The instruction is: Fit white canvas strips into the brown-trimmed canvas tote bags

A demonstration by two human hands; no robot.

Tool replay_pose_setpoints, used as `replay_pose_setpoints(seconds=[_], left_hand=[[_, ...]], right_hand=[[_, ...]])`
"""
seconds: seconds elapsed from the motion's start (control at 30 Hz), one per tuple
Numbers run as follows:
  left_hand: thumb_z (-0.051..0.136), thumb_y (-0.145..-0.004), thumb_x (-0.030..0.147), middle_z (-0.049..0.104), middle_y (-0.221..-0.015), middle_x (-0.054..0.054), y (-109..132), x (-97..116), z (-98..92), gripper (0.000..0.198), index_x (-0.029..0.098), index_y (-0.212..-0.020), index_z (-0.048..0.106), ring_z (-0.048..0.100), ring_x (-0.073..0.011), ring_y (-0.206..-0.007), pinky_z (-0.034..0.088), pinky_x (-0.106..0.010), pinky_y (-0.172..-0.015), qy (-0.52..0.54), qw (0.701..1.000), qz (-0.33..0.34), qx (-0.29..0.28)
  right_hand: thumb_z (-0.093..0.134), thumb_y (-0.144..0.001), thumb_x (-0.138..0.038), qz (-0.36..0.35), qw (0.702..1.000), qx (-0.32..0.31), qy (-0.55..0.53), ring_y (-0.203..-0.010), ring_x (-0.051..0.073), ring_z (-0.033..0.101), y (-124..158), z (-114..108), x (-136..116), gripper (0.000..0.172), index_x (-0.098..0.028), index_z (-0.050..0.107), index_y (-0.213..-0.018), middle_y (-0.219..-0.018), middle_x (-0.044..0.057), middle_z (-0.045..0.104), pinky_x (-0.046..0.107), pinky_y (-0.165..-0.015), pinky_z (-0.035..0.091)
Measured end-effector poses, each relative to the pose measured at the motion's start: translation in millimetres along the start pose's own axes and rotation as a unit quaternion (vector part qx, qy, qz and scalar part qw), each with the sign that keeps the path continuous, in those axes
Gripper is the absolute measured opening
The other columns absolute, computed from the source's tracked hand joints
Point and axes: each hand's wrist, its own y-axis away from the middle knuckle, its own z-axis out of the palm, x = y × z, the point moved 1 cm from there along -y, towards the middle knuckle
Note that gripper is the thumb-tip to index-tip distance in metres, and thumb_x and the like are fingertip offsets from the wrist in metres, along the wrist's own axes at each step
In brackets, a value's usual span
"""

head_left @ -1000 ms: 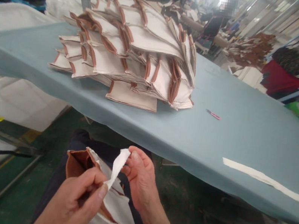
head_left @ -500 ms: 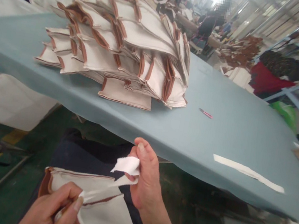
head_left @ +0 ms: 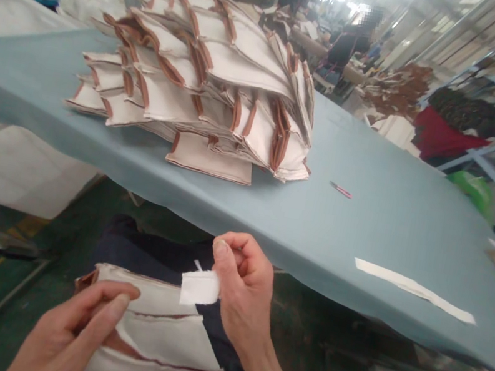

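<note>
A cream canvas pouch with brown trim lies on my lap below the table edge. My left hand rests on its left side, thumb and fingers closed on the fabric. My right hand is above the pouch's upper right corner and pinches a small folded white strip between thumb and fingers. A tall heap of the same brown-trimmed pouches sits on the grey-blue table.
A pink pen and a long white strip lie on the table to the right. White sacks stand at the left, shelving with dark and red cloth at the right. A person works in the far background.
The white strip, held stretched between both hands a second ago, is now folded small in my right hand alone. My left hand dropped to the pouch, which now lies flatter on my lap.
</note>
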Motion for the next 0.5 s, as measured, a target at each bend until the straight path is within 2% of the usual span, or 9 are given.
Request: replay_pose_setpoints(seconds=[0.13,0.27,0.4,0.5], left_hand=[[0.071,-0.091,0.063,0.080,-0.074,0.000,-2.4,29.4,11.7,0.040,0.024,-0.088,0.079,0.074,-0.0208,-0.064,0.057,-0.021,-0.060,0.087,0.994,-0.018,-0.070],[0.077,-0.087,0.060,0.072,-0.066,0.001,1.2,59.4,27.1,0.041,0.021,-0.074,0.072,0.063,-0.0156,-0.055,0.048,-0.020,-0.052,0.158,0.976,-0.046,-0.143],[0.085,-0.079,0.053,0.054,-0.055,0.005,3.4,70.4,29.4,0.043,0.020,-0.063,0.065,0.044,-0.0103,-0.051,0.037,-0.018,-0.049,0.149,0.978,-0.050,-0.140],[0.086,-0.077,0.056,0.052,-0.055,0.006,3.5,68.4,24.9,0.046,0.019,-0.063,0.063,0.039,-0.0094,-0.050,0.034,-0.018,-0.048,0.152,0.976,-0.076,-0.137]], right_hand=[[0.076,-0.092,-0.051,0.023,0.999,-0.034,0.017,-0.045,0.007,0.028,1.6,3.1,2.9,0.033,-0.020,0.065,-0.084,-0.053,-0.010,0.042,0.021,-0.042,0.022],[0.072,-0.096,-0.044,0.024,0.995,-0.060,0.076,-0.046,0.008,0.034,2.9,4.6,8.6,0.026,-0.020,0.068,-0.087,-0.056,-0.008,0.049,0.021,-0.044,0.025],[0.069,-0.097,-0.042,0.025,0.990,-0.081,0.112,-0.048,0.008,0.039,1.4,3.0,13.4,0.024,-0.019,0.068,-0.089,-0.060,-0.006,0.055,0.021,-0.046,0.029],[0.069,-0.097,-0.049,0.040,0.988,-0.105,0.103,-0.049,0.008,0.038,-0.9,-0.2,15.6,0.032,-0.020,0.067,-0.087,-0.060,-0.007,0.052,0.022,-0.046,0.027]])
